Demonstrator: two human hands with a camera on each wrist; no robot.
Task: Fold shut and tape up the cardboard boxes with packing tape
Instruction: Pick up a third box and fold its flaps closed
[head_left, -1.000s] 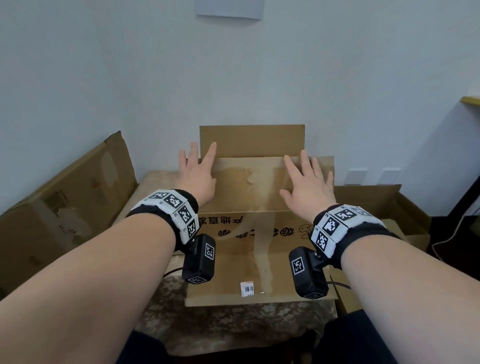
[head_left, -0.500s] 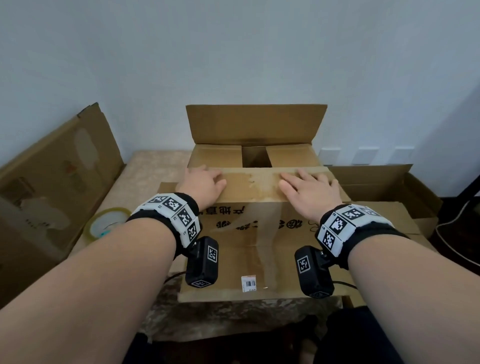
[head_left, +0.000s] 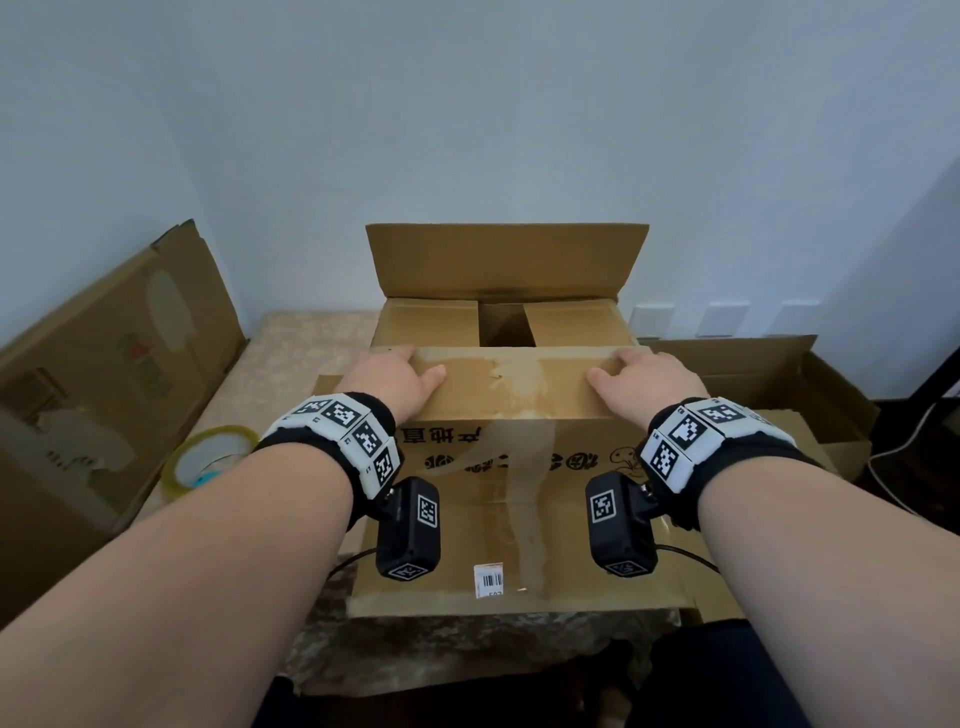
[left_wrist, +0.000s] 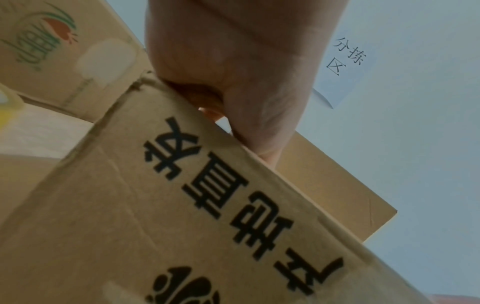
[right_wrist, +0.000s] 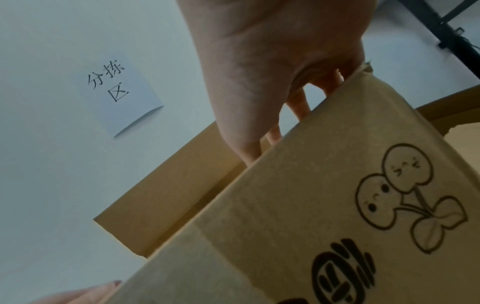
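Observation:
A brown cardboard box (head_left: 519, 467) with black print stands on the table in front of me. Its near flap (head_left: 519, 384) lies folded flat over the two side flaps (head_left: 431, 322). The far flap (head_left: 504, 260) still stands upright against the wall. My left hand (head_left: 389, 376) holds the near flap's left end, thumb on top and fingers bent over its far edge. My right hand (head_left: 649, 379) holds the right end the same way. In the wrist views the left hand (left_wrist: 233, 61) and right hand (right_wrist: 272, 51) sit above the printed front face (left_wrist: 155, 205). A yellowish tape roll (head_left: 208, 457) lies at the left.
A flattened printed carton (head_left: 104, 389) leans against the left wall. An open empty box (head_left: 779, 384) sits at the right, with a cable (head_left: 909, 447) beyond it. The table carries a patterned cloth (head_left: 291, 353). A paper note (right_wrist: 122, 92) hangs on the wall.
The near flap has gone from upright to flat over the side flaps. Both hands have slid apart to its ends, and their fingers now bend over its far edge.

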